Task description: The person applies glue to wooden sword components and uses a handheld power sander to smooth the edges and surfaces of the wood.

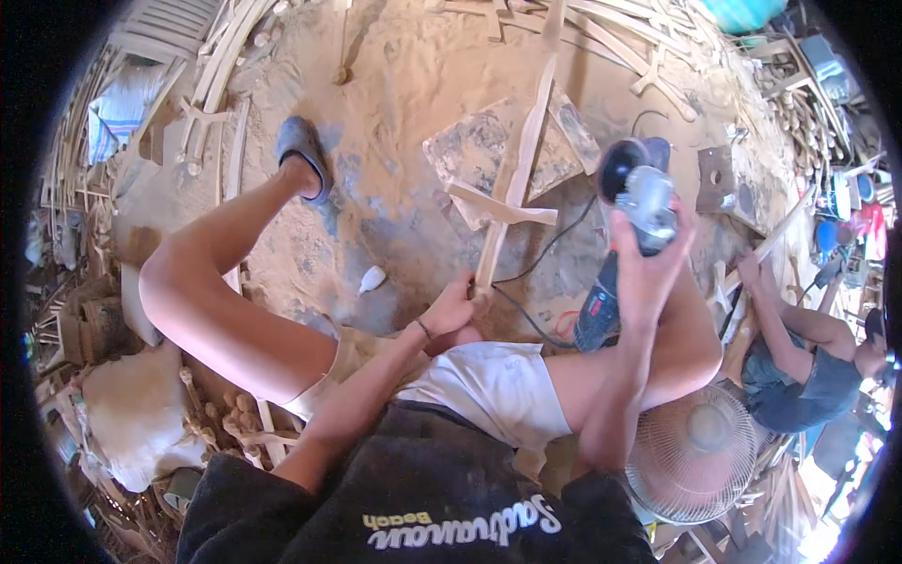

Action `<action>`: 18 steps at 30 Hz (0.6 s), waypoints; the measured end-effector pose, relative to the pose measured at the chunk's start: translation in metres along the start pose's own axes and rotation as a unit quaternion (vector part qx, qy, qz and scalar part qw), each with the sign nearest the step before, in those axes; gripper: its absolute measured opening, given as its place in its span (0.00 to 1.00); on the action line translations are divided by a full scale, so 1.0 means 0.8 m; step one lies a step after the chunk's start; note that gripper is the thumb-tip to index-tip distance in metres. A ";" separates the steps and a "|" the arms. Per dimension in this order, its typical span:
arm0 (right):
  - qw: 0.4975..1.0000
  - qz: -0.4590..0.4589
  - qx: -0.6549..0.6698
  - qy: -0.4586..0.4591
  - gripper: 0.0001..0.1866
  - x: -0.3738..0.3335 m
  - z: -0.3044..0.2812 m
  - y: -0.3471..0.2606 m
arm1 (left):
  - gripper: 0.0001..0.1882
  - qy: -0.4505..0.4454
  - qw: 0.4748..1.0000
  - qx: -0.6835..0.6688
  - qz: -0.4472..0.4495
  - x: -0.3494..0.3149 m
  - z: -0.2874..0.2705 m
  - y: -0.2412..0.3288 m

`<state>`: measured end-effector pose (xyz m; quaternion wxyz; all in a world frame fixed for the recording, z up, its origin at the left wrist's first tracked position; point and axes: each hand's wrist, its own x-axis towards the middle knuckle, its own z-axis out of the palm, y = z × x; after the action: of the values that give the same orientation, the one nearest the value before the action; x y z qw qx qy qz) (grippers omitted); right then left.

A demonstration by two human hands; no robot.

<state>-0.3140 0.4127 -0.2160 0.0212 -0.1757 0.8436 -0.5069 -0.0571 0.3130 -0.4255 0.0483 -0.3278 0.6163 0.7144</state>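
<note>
My left hand point(454, 308) is closed round the near end of a wooden sword point(529, 136), a long pale blade with a curved crosspiece point(501, 204) near the grip. The blade points away from me and passes over a dusty, flat board point(460, 150) on the ground. In my right hand point(648, 268) is an angle grinder point(598, 310), gripped near its metal head and held up over my right leg. Its round, dark disc point(620, 169) faces up and away, to the right of the sword, apart from it. A black cord point(554, 240) curves between them.
A small white bottle-like thing point(372, 279) lies on the sandy ground. Wooden pieces point(221, 70) are heaped at far left and far right. A round fan point(700, 451) stands near my right elbow. Another person point(799, 376) sits at the right, hands on a wooden strip.
</note>
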 end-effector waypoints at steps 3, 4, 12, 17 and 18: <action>0.994 -0.033 -0.077 -0.073 0.42 -0.016 0.036 -0.011 | 0.23 0.061 0.998 0.011 -0.001 0.003 -0.011 -0.029; 0.989 -0.043 -0.102 -0.099 0.42 -0.022 0.051 0.014 | 0.22 0.073 0.997 0.017 -0.015 0.004 -0.018 -0.036; 0.911 -0.013 -0.262 -0.317 0.45 -0.078 0.128 0.038 | 0.34 0.089 0.991 0.097 0.025 -0.004 -0.017 -0.013; 0.900 0.013 -0.302 -0.313 0.44 -0.079 0.126 0.032 | 0.34 0.107 0.985 0.118 0.063 -0.005 -0.013 -0.020; 0.901 0.033 -0.307 -0.305 0.44 -0.074 0.118 0.031 | 0.34 0.119 0.982 0.127 0.072 -0.007 -0.013 -0.021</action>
<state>-0.2449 0.3624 -0.2919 0.2395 -0.2916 0.9150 -0.1430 -0.0405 0.3090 -0.4371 -0.0357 -0.3568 0.7251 0.5880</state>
